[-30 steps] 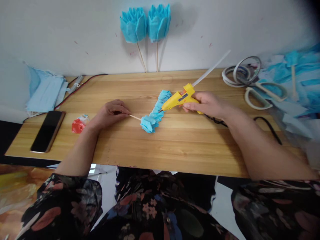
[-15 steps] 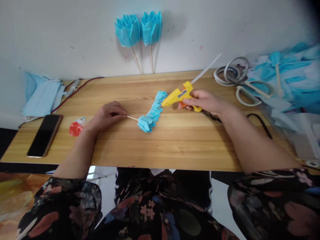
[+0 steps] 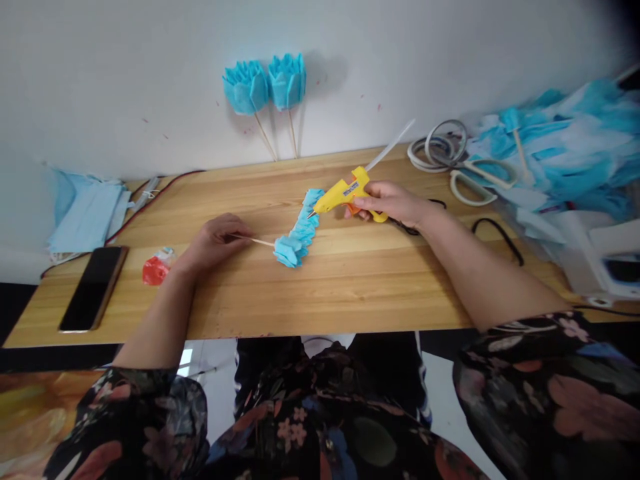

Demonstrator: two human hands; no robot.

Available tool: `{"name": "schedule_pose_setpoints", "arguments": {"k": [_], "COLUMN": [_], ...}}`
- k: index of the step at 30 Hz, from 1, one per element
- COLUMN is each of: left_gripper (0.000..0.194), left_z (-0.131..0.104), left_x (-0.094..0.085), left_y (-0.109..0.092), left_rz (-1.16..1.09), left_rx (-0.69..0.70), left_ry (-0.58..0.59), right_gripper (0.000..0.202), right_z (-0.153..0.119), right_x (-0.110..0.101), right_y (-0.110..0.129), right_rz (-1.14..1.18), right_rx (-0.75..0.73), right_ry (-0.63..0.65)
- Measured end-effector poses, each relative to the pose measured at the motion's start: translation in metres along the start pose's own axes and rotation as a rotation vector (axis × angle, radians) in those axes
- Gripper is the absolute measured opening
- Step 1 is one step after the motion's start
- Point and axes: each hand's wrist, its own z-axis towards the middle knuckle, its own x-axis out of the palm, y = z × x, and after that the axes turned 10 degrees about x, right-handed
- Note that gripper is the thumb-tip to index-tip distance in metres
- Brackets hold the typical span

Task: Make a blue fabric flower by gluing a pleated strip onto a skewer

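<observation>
Between the fingers of my left hand [image 3: 217,241] is a thin wooden stick [image 3: 263,242], lying nearly level above the table. At its right end sits a partly wrapped blue flower head [image 3: 290,251], from which a pleated blue strip [image 3: 306,225] runs up and away across the wood. My right hand [image 3: 385,203] is wrapped around the handle of a yellow hot glue gun [image 3: 345,192]. The gun's metal nozzle points down-left at the strip; whether it touches is hard to tell. A clear glue stick [image 3: 393,143] juts from the gun's back.
Two finished blue flowers [image 3: 265,87] on sticks lean against the wall. Face masks [image 3: 87,213], a phone [image 3: 93,289] and a red-and-white wrapper [image 3: 157,268] lie left. On the right are tape rolls [image 3: 435,150], scissors [image 3: 475,187] and heaped blue-and-white fabric [image 3: 570,147].
The view has shifted slightly. Both hands keep their holds, with the glue gun's nozzle still at the pleated strip. The stick appears to have turned a little in my left fingers.
</observation>
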Motion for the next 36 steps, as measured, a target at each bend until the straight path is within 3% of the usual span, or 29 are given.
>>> {"name": "schedule_pose_setpoints", "arguments": {"k": [7,22,30,36], "left_gripper": [0.024,0.023,0.018,0.029], "left_z": [-0.002,0.002,-0.001,-0.006], "left_x": [0.002,0.005,0.006,0.008], "left_y": [-0.008,0.002,-0.011,-0.011], "left_rz": [-0.002,0.118,0.221,0.261], "left_rx": [-0.078,0.181,0.050,0.073], "left_ry": [-0.010,0.020,0.055,0.077], "right_gripper": [0.037,0.024,0.018,0.020], "right_z": [0.001,0.003,0.008,0.012], "right_x": [0.001,0.001,0.005,0.005], "right_y": [0.000,-0.001,-0.001,-0.007], "right_rz": [0.030,0.233,0.313,0.415], "right_rx": [-0.027,0.015,0.019,-0.033], "right_ry": [-0.004,-0.206,-0.338,-0.347]}}
